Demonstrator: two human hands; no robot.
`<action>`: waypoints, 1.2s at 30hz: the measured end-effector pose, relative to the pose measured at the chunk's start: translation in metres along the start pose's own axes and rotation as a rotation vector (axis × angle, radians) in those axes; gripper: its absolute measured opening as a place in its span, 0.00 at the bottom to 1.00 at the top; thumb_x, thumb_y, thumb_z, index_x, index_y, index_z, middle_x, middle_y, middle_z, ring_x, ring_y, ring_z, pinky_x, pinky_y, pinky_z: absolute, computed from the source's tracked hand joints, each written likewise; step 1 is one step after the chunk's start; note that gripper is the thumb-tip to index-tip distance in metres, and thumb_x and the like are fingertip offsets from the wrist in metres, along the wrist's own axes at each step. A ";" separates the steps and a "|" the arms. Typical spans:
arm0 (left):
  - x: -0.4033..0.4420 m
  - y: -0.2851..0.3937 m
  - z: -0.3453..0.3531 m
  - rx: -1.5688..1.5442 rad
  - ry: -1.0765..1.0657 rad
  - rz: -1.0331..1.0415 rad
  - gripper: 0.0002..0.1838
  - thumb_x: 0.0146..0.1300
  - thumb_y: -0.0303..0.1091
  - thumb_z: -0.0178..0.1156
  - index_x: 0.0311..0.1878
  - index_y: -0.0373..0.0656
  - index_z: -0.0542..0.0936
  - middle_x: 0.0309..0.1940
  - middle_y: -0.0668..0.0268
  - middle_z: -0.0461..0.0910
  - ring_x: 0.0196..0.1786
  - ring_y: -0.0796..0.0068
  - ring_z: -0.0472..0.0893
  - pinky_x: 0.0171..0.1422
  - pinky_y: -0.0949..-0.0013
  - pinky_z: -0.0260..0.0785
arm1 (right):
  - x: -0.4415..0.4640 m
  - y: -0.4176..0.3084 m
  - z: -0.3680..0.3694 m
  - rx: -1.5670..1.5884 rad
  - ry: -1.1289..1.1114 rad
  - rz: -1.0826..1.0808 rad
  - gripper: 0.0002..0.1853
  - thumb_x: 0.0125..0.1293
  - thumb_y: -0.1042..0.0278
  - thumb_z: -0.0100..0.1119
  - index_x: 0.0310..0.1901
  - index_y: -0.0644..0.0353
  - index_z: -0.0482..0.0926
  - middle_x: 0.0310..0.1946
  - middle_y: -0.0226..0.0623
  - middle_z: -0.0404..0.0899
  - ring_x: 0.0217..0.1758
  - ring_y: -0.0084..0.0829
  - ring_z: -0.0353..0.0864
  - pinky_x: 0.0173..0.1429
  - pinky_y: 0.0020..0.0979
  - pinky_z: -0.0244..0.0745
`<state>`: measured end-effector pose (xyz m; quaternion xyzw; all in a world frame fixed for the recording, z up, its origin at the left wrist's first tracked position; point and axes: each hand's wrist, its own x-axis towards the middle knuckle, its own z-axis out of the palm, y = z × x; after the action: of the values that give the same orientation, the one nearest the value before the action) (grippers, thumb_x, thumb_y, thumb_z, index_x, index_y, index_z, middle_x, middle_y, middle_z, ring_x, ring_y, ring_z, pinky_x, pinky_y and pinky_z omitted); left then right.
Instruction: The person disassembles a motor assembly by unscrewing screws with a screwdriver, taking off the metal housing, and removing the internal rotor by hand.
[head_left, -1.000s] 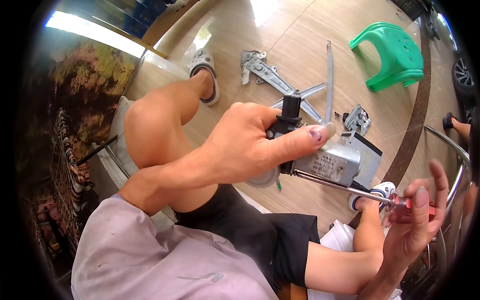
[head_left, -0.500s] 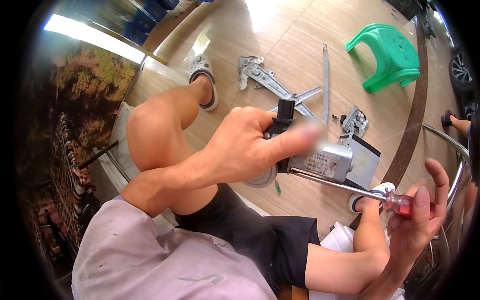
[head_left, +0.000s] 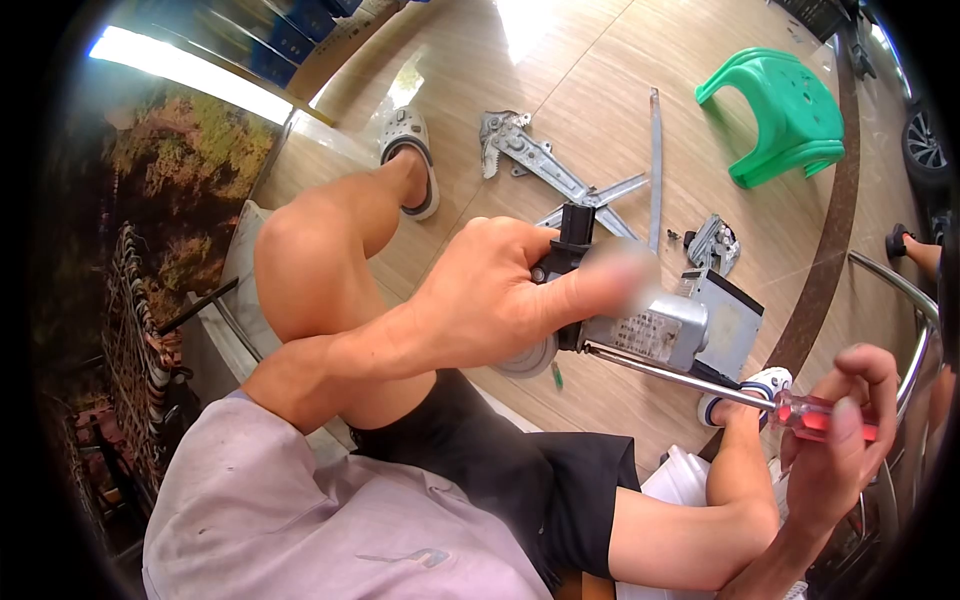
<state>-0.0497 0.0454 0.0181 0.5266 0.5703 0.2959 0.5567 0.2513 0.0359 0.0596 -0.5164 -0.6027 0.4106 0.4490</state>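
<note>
My left hand (head_left: 490,290) is closed around a small electric motor (head_left: 650,332) with a silver metal can, a printed label and a black plastic connector. Its thumb lies across the top of the motor, and the thumb tip is blurred. In my right hand (head_left: 840,445) is a screwdriver (head_left: 690,382) with a clear red handle, held between thumb and fingers. The long shaft runs along the near side of the motor. Its tip meets the black housing beside my left hand; the exact point of contact is hard to make out.
On the tiled floor lie a scissor-type metal window regulator (head_left: 545,165), a long metal strip (head_left: 655,170), a smaller metal mechanism (head_left: 712,245) and a flat silver box (head_left: 728,325). A green plastic stool (head_left: 790,110) stands farther off. Chrome tubing (head_left: 895,285) curves at the right.
My right fingers have curled lower around the screwdriver handle, and the handle looks turned slightly. The motor stays in my left hand, nearly unmoved.
</note>
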 end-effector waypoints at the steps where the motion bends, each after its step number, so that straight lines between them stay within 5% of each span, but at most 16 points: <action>1: 0.000 -0.001 0.001 -0.003 0.001 0.003 0.25 0.71 0.51 0.65 0.29 0.35 0.82 0.23 0.75 0.75 0.29 0.87 0.70 0.32 0.76 0.62 | 0.001 -0.010 -0.001 0.061 0.023 0.156 0.29 0.71 0.45 0.62 0.54 0.67 0.72 0.16 0.29 0.71 0.10 0.15 0.61 0.15 0.18 0.51; 3: 0.001 -0.001 0.003 -0.001 -0.006 0.003 0.25 0.71 0.51 0.64 0.29 0.35 0.82 0.23 0.75 0.75 0.30 0.87 0.70 0.32 0.76 0.62 | 0.001 -0.016 -0.005 0.118 0.031 0.333 0.30 0.71 0.42 0.60 0.52 0.68 0.72 0.17 0.31 0.73 0.10 0.15 0.63 0.15 0.17 0.52; 10: 0.001 0.004 0.005 -0.038 -0.001 0.000 0.25 0.72 0.51 0.64 0.30 0.35 0.82 0.23 0.75 0.75 0.30 0.87 0.70 0.32 0.76 0.62 | 0.001 -0.001 0.008 -0.054 0.100 -0.021 0.26 0.73 0.46 0.59 0.52 0.66 0.72 0.16 0.26 0.70 0.11 0.13 0.59 0.14 0.19 0.48; 14: 0.000 0.006 0.001 -0.048 -0.023 0.000 0.25 0.71 0.51 0.64 0.29 0.35 0.81 0.23 0.75 0.74 0.29 0.88 0.70 0.31 0.76 0.61 | 0.003 -0.019 -0.017 0.004 0.014 0.356 0.33 0.64 0.42 0.69 0.54 0.66 0.73 0.17 0.28 0.71 0.13 0.15 0.63 0.17 0.20 0.55; 16: 0.001 0.001 0.003 -0.024 -0.010 0.011 0.25 0.71 0.51 0.64 0.28 0.36 0.81 0.23 0.75 0.74 0.29 0.87 0.70 0.31 0.76 0.61 | 0.003 -0.022 -0.020 -0.078 0.003 0.376 0.36 0.61 0.41 0.72 0.56 0.65 0.72 0.17 0.28 0.71 0.14 0.16 0.64 0.18 0.21 0.56; 21: 0.001 0.003 0.002 -0.008 -0.002 0.015 0.24 0.70 0.52 0.65 0.32 0.36 0.83 0.23 0.72 0.78 0.29 0.87 0.73 0.31 0.74 0.64 | 0.000 -0.003 -0.006 -0.186 0.043 -0.050 0.36 0.63 0.43 0.70 0.60 0.65 0.71 0.22 0.29 0.70 0.17 0.15 0.67 0.18 0.19 0.57; 25: 0.003 0.004 0.001 0.002 0.003 0.030 0.25 0.67 0.55 0.67 0.42 0.36 0.89 0.24 0.66 0.86 0.28 0.86 0.79 0.32 0.72 0.72 | -0.002 -0.013 -0.015 0.015 0.000 0.212 0.35 0.62 0.39 0.70 0.54 0.64 0.73 0.21 0.30 0.73 0.17 0.17 0.69 0.19 0.18 0.57; 28: 0.001 0.004 0.003 -0.025 -0.001 -0.003 0.25 0.70 0.53 0.65 0.32 0.36 0.83 0.23 0.73 0.77 0.29 0.87 0.73 0.31 0.74 0.64 | -0.001 -0.019 -0.019 -0.085 0.005 0.219 0.35 0.65 0.40 0.66 0.58 0.65 0.72 0.21 0.32 0.74 0.16 0.17 0.69 0.17 0.19 0.56; 32: 0.001 0.004 0.004 -0.045 -0.008 -0.017 0.25 0.71 0.51 0.64 0.28 0.36 0.81 0.22 0.76 0.73 0.29 0.88 0.69 0.31 0.75 0.60 | 0.000 -0.007 -0.002 -0.210 0.042 -0.154 0.35 0.72 0.43 0.60 0.67 0.66 0.68 0.25 0.36 0.74 0.18 0.19 0.70 0.18 0.20 0.58; 35: 0.003 0.004 0.003 -0.006 0.002 0.006 0.26 0.67 0.56 0.67 0.40 0.37 0.89 0.24 0.67 0.85 0.28 0.86 0.78 0.32 0.72 0.72 | 0.000 -0.011 -0.011 -0.090 0.002 0.005 0.35 0.70 0.44 0.61 0.65 0.66 0.69 0.25 0.34 0.73 0.20 0.20 0.71 0.20 0.20 0.61; 36: 0.003 0.004 0.003 -0.028 0.000 -0.001 0.25 0.69 0.54 0.66 0.36 0.36 0.86 0.23 0.70 0.81 0.28 0.87 0.75 0.32 0.74 0.68 | -0.001 -0.011 -0.014 -0.050 -0.009 0.069 0.34 0.69 0.44 0.62 0.64 0.65 0.69 0.25 0.33 0.73 0.21 0.20 0.71 0.22 0.20 0.62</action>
<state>-0.0449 0.0482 0.0200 0.5184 0.5663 0.3038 0.5641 0.2625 0.0344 0.0738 -0.5461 -0.5966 0.4128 0.4189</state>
